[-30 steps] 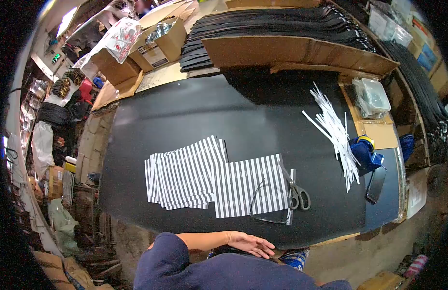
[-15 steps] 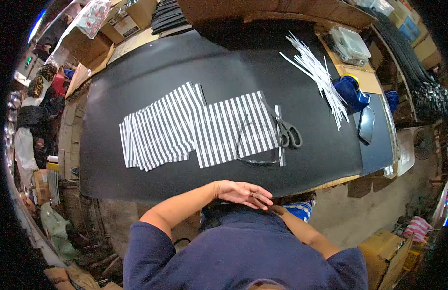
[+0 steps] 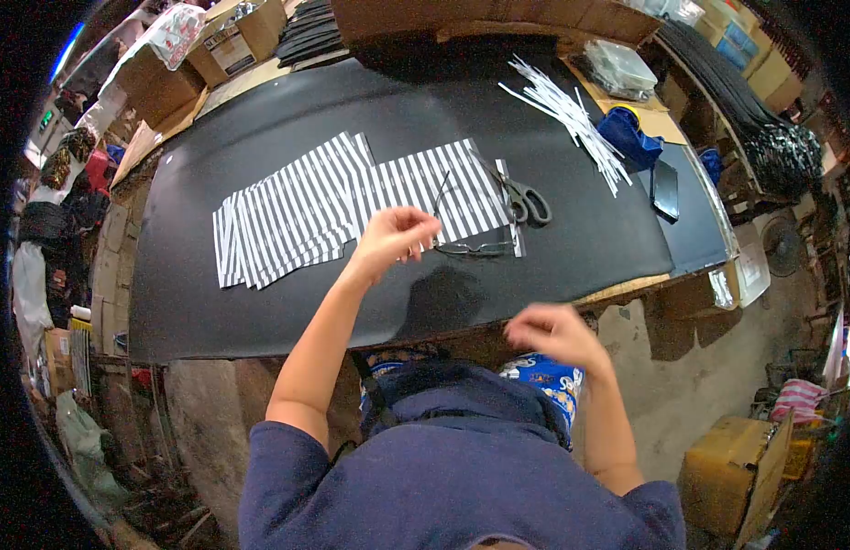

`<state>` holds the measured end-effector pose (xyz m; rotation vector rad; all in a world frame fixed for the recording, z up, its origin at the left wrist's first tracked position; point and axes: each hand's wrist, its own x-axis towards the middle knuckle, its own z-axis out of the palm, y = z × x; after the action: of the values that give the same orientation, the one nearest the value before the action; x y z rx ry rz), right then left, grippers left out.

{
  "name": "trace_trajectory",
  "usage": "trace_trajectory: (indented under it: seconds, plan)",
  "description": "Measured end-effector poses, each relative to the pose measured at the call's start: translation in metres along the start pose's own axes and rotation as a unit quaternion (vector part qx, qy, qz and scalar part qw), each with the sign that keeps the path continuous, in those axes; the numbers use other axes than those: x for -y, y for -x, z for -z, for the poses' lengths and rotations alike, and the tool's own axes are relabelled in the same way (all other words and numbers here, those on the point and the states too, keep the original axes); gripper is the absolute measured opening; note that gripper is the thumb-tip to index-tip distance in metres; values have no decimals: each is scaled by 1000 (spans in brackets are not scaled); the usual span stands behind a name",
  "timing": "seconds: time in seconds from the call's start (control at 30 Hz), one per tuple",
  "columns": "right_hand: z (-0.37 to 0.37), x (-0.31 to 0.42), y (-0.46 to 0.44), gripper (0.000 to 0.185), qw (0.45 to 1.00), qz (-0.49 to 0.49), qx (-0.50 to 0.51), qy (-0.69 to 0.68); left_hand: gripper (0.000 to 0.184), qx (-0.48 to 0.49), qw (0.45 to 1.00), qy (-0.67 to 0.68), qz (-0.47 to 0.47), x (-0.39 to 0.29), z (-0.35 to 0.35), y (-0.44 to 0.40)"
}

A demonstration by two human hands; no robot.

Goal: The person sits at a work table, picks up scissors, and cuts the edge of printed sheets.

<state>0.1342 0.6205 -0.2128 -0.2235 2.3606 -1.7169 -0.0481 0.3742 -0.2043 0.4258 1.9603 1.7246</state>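
My left hand [image 3: 397, 240] hovers over the black table near the lower edge of the striped sheets, its fingers loosely bent and apart, nothing visible in them. Black-and-white striped sheets lie in an overlapping left stack [image 3: 283, 215] and a right stack [image 3: 448, 188]. Just right of my left hand, a pair of eyeglasses [image 3: 480, 249] rests partly on the right stack. Grey-handled scissors [image 3: 532, 205] lie at that stack's right side. My right hand [image 3: 555, 335] is at the table's front edge, smeared by motion; whether its fingers hold anything is unclear.
The black tabletop [image 3: 306, 321] carries a loose pile of white strips [image 3: 572, 124] at the back right. Beyond it are a blue cloth item [image 3: 629, 137], a phone [image 3: 664, 191] and a clear plastic container [image 3: 622, 69]. Cardboard boxes [image 3: 232, 48] line the back left.
My hands, close together before at my waist, have separated. The left has moved forward over the table; the right has come up on the right side. The view has shifted slightly.
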Motion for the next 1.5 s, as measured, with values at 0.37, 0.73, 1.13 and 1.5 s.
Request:
trace_trajectory:
  seconds: [0.37, 0.73, 1.13, 1.5]
  plan:
    - [35, -37, -124, 38, 914, -126, -301, 241, 31, -73, 951, -301, -9, 40, 5, -60]
    - [20, 60, -57, 14, 931, 100, -351, 18, 12, -85, 980, -12, -177, -35, -11, 10]
    - [24, 128, 25, 34, 851, 397, -318, -135, 27, -15, 913, 64, -403, -138, -35, 124]
    - [20, 132, 44, 30, 824, 493, -275, -53, 18, 61, 818, 185, -541, -141, -38, 133]
